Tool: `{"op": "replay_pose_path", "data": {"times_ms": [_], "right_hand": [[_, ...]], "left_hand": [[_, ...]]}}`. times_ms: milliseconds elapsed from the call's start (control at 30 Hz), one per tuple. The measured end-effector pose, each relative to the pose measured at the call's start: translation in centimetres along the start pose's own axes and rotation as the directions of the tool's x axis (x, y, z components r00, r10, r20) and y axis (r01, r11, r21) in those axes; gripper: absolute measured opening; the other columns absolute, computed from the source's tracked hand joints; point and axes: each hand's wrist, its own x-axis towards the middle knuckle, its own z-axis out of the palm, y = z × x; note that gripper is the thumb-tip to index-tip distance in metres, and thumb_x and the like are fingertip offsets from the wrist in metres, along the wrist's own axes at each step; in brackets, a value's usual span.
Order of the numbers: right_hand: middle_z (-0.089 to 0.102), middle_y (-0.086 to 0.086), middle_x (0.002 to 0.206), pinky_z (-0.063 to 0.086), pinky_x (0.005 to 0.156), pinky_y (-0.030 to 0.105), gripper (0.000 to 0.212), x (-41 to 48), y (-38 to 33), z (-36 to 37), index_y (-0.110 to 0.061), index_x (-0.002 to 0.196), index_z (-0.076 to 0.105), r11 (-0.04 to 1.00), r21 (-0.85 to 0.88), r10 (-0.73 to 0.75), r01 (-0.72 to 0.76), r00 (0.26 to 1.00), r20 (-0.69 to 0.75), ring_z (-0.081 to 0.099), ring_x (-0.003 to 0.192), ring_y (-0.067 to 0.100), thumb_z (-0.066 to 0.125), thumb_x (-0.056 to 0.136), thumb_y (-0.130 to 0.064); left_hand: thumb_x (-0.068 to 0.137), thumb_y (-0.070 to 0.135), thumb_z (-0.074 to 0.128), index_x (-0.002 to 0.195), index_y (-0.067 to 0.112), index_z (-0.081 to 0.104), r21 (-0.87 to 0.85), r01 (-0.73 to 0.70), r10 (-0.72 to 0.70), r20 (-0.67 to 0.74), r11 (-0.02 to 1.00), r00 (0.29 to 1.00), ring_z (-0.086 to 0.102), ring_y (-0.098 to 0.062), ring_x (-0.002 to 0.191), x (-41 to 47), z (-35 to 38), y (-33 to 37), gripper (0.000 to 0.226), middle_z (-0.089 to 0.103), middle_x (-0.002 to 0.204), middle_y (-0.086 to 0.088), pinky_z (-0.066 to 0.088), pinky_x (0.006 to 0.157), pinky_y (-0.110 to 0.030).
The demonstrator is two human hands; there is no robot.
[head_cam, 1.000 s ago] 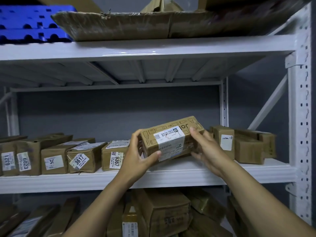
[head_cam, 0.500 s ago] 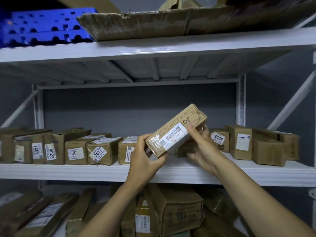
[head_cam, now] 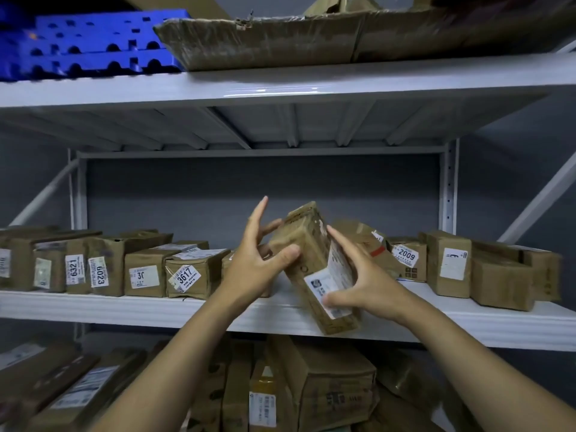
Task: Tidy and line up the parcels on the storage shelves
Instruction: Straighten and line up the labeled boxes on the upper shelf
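We hold one brown parcel [head_cam: 307, 244] between both hands, in front of the middle shelf [head_cam: 124, 307] and above its front edge. The parcel is tilted steeply, its upper end leaning left and away, its lower end down by the shelf lip. We cannot tell whether that lower corner touches the shelf. A white label [head_cam: 330, 282] wraps round its lower right edge.

Our left hand [head_cam: 255, 263] clamps the upper part: the thumb presses the near face and the other fingers go behind, while the forefinger sticks up free. Our right hand [head_cam: 364, 275] grips the lower part, thumb on the label and fingers laid along the right side.

On the shelf to the left stands a row of parcels, among them the box marked 3617 [head_cam: 187, 277]. To the right stand more, the nearest the box marked 2009 [head_cam: 406, 258].

The top shelf [head_cam: 280, 88] bears a blue plastic pallet [head_cam: 87, 42] and a flattened carton [head_cam: 265, 42] just beside it. Below the middle shelf lie larger boxes [head_cam: 327, 385], packed close together.
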Motion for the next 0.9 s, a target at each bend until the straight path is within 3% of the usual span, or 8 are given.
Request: {"op": "replay_pose_path", "data": {"times_ms": [133, 267, 400, 500, 567, 667, 767, 900], "right_hand": [[0.010, -0.026, 0.147, 0.034, 0.111, 0.050, 0.122, -0.1, 0.1, -0.6, -0.068, 0.138, -0.003, 0.955, -0.288, -0.088, 0.071, 0.995, -0.047, 0.022, 0.139, 0.015, 0.082, 0.056, -0.040], [-0.002, -0.023, 0.152, 0.027, 0.113, 0.045, 0.127, 0.0, 0.3, -0.9, -0.066, 0.137, -0.013, 0.903, -0.419, -0.136, 0.094, 0.988, -0.071, 0.010, 0.143, 0.015, 0.084, 0.060, -0.040], [-0.003, -0.024, 0.153, 0.024, 0.115, 0.047, 0.116, 0.4, 0.8, -1.2, -0.066, 0.139, -0.006, 0.864, -0.499, -0.124, 0.069, 0.989, -0.077, 0.005, 0.145, 0.016, 0.079, 0.062, -0.051], [0.001, -0.029, 0.152, 0.025, 0.116, 0.047, 0.102, 0.3, 1.8, -2.0, -0.062, 0.141, 0.015, 0.947, -0.321, -0.085, 0.026, 0.981, -0.174, 0.008, 0.145, 0.011, 0.076, 0.060, -0.058], [-0.005, -0.031, 0.153, 0.022, 0.115, 0.035, 0.102, -0.3, 2.2, -2.2, -0.063, 0.140, 0.017, 0.982, -0.189, -0.036, 0.006, 0.987, -0.156, 0.005, 0.143, 0.001, 0.084, 0.065, -0.043], [-0.004, -0.031, 0.155, 0.021, 0.107, 0.025, 0.106, -1.3, 2.3, -1.9, -0.061, 0.142, 0.016, 0.976, -0.216, -0.031, 0.013, 0.996, -0.082, 0.006, 0.137, -0.007, 0.086, 0.068, -0.030], [0.036, -0.022, 0.142, 0.040, 0.097, 0.019, 0.087, -1.1, 2.3, -1.1, -0.056, 0.141, 0.028, 0.994, -0.109, -0.037, 0.023, 0.991, -0.127, 0.039, 0.127, -0.005, 0.080, 0.075, -0.034], [0.056, -0.017, 0.124, 0.050, 0.072, 0.010, 0.058, -0.4, 2.2, -0.6, -0.038, 0.139, 0.044, 0.998, 0.060, 0.015, -0.002, 0.974, -0.225, 0.056, 0.103, -0.008, 0.069, 0.087, -0.031]], "left_hand": [[0.068, 0.044, 0.082, 0.148, 0.039, 0.022, 0.061, -0.007, 0.002, 0.081, 0.998, 0.997, 0.057, 0.016, 0.103, 0.3, 0.2, 0.6, 0.100, 0.047, 0.127, 0.025, 0.051, 0.078, -0.011], [0.057, 0.064, 0.073, 0.151, 0.038, 0.013, 0.131, 0.063, -0.082, 0.143, 0.989, 0.986, 0.052, 0.013, 0.111, 0.3, 1.0, 0.3, 0.114, 0.046, 0.124, 0.032, 0.049, 0.089, -0.017], [0.084, 0.034, 0.070, 0.149, 0.041, 0.020, 0.054, 0.204, -0.205, 0.010, 0.977, 0.979, 0.061, -0.004, 0.102, 0.4, 1.5, 0.5, 0.081, 0.056, 0.120, 0.009, 0.055, 0.069, -0.018], [0.093, 0.031, 0.054, 0.133, 0.036, 0.046, -0.093, 0.296, -0.309, -0.215, 0.951, 0.926, 0.063, -0.015, 0.096, 0.8, 0.8, 0.0, 0.041, 0.062, 0.114, -0.001, 0.058, 0.074, -0.036], [0.095, 0.035, 0.043, 0.112, 0.026, 0.059, -0.167, 0.316, -0.353, -0.303, 0.934, 0.885, 0.063, -0.018, 0.092, 1.3, 0.4, 0.0, 0.025, 0.064, 0.109, -0.005, 0.058, 0.071, -0.040], [0.097, 0.047, 0.039, 0.091, 0.019, 0.063, -0.119, 0.386, -0.404, -0.300, 0.915, 0.864, 0.068, -0.018, 0.078, 2.2, 0.4, 0.2, 0.037, 0.069, 0.088, -0.006, 0.058, 0.060, -0.035], [0.092, 0.060, 0.044, 0.090, 0.011, 0.065, -0.025, 0.400, -0.394, -0.242, 0.916, 0.887, 0.067, -0.015, 0.058, 3.7, 1.0, -0.5, 0.054, 0.071, 0.074, -0.007, 0.051, 0.049, -0.026], [0.088, 0.056, 0.057, 0.106, 0.012, 0.062, 0.097, 0.305, -0.289, -0.148, 0.947, 0.946, 0.070, -0.015, 0.074, 5.6, 2.5, -1.5, 0.047, 0.074, 0.090, -0.006, 0.054, 0.058, -0.024]]}}
